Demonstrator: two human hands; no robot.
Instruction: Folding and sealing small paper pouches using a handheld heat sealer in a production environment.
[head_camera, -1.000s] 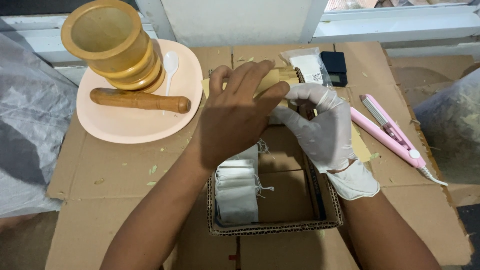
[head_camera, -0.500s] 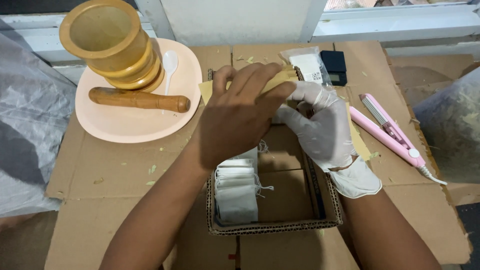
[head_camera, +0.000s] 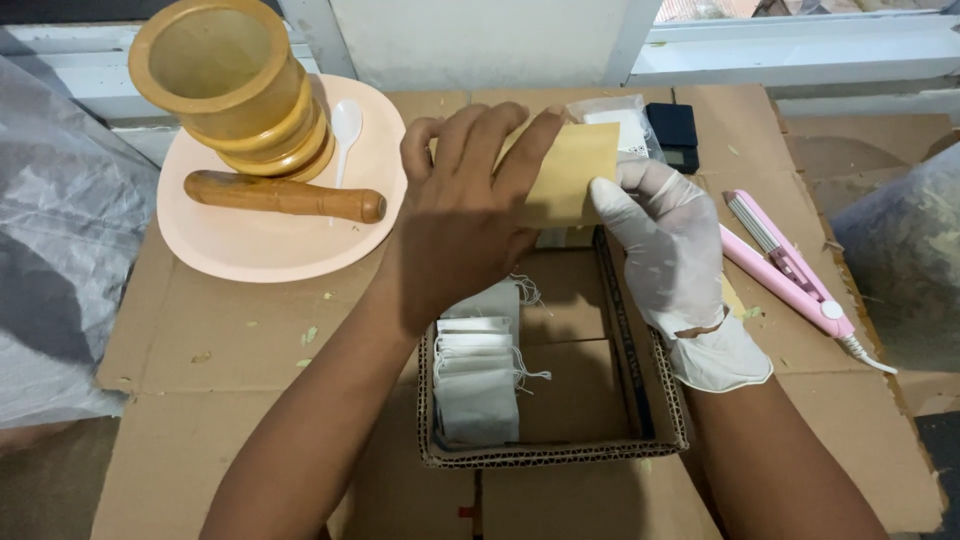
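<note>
Bare left hand (head_camera: 465, 215) and gloved right hand (head_camera: 668, 250) both grip tan paper pouch (head_camera: 572, 170).

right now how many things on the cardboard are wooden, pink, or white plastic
wooden: 2, the mortar and the pestle
pink: 2, the plate and the sealer tool
white plastic: 1, the spoon
total: 5

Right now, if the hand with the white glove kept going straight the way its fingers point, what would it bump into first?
Probably the clear plastic packet, which lies just beyond the right hand and the brown paper envelope it holds, with the window ledge farther on. Depth is hard to judge.
</note>
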